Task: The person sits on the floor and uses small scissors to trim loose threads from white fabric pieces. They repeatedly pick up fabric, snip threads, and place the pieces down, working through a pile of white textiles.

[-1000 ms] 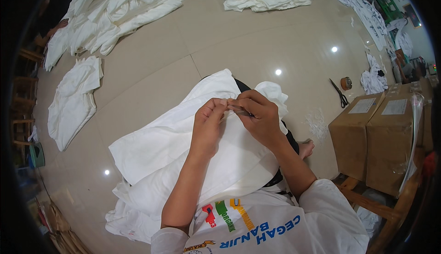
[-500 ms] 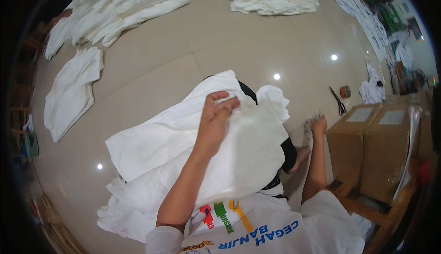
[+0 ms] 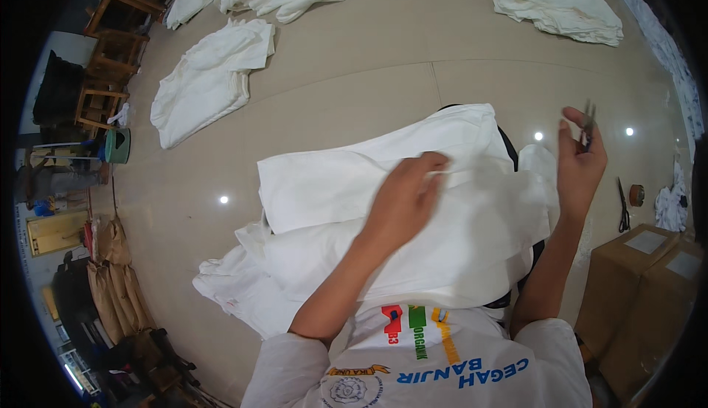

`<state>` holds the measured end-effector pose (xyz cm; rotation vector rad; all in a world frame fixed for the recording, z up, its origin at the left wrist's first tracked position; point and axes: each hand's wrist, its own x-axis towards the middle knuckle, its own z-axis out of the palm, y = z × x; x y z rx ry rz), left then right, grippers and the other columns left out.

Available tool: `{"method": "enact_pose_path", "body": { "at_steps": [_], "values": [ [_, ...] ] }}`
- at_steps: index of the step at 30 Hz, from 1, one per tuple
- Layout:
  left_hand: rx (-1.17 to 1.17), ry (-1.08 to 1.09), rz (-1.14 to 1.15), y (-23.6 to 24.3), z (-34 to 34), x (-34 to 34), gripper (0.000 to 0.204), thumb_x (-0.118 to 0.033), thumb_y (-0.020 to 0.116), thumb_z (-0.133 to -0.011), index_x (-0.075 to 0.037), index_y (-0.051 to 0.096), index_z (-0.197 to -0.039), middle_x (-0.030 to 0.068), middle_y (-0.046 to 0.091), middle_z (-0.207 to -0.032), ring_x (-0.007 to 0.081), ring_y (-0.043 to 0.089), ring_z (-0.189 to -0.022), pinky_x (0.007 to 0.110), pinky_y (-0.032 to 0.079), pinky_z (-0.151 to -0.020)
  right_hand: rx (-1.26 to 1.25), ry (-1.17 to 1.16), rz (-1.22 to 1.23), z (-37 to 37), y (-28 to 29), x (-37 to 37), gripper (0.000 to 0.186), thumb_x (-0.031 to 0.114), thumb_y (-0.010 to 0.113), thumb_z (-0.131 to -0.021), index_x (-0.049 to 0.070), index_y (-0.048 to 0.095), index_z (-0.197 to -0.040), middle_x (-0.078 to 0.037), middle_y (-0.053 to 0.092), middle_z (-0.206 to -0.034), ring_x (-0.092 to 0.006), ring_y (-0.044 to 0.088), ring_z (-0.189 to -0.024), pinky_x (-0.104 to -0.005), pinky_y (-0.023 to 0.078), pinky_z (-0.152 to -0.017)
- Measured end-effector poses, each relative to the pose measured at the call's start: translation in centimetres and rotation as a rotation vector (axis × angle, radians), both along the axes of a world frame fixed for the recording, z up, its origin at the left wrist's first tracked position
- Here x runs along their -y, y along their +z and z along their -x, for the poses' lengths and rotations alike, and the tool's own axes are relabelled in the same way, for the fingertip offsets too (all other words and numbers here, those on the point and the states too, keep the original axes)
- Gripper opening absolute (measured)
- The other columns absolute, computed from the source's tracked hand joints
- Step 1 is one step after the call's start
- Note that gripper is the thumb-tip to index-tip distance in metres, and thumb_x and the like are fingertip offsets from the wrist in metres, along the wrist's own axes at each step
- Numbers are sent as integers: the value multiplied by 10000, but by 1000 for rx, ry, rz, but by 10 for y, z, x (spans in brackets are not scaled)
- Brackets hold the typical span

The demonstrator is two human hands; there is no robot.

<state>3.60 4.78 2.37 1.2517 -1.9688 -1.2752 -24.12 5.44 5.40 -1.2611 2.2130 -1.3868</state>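
Note:
White cloth [image 3: 332, 194] lies in loose layers over my lap, with black clothing visible at its right edge. My left hand [image 3: 404, 201] is on the cloth near its middle, fingers slightly bent and smeared by motion, so what they grip, if anything, is unclear. My right hand [image 3: 581, 158] is raised at the right, just beyond the cloth, closed on small metal snips [image 3: 588, 126] whose tips point away from me.
Folded white cloth piles [image 3: 203, 83] lie on the tiled floor ahead. Black scissors [image 3: 623, 205], a brown roll [image 3: 637, 195] and cardboard boxes [image 3: 627, 297] are at my right. Wooden furniture [image 3: 103, 105], a green tub [image 3: 116, 144] and people's limbs show at left.
My view has swung left. My hands, together a second ago, parted; my right hand went down beside the boxes and is now raised with the snips, while my left hand stays on the cloth.

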Motion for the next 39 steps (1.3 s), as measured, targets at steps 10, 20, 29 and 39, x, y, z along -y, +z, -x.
{"method": "enact_pose_path", "body": {
  "at_steps": [10,20,29,39],
  "values": [
    [683,639,307,-55,-238,13,365,-146,679,-994,-27,633,-1335,186,645,-1323,395,543,-1256,494,446,-1074,-178,1088,-594,-149,-8,-12,285,282,758,-935,-1,727,-955,-138,727,-961,-337,703,-936,-442,564,-848],
    [352,718,199,-73,-245,24,238,-165,655,-1028,-15,681,-1211,149,668,-1193,306,633,-1104,406,493,-992,-57,1201,-579,-187,-47,-1,223,226,698,-964,16,749,-1020,-181,739,-926,-356,714,-881,-450,558,-807],
    [254,733,328,-48,-246,14,90,-90,680,-998,-33,669,-1067,96,673,-1154,252,647,-1074,358,496,-951,534,1092,-239,-214,23,51,211,193,723,-984,-18,705,-988,-44,665,-801,-113,556,-713,-299,493,-693],
    [356,496,344,-5,-232,-30,136,91,674,-917,-13,683,-1004,155,665,-1285,321,646,-1206,410,540,-994,752,1043,63,-175,107,46,121,147,706,-1011,28,685,-1023,-8,632,-858,1,403,-566,-198,307,-472]
  ]
}}
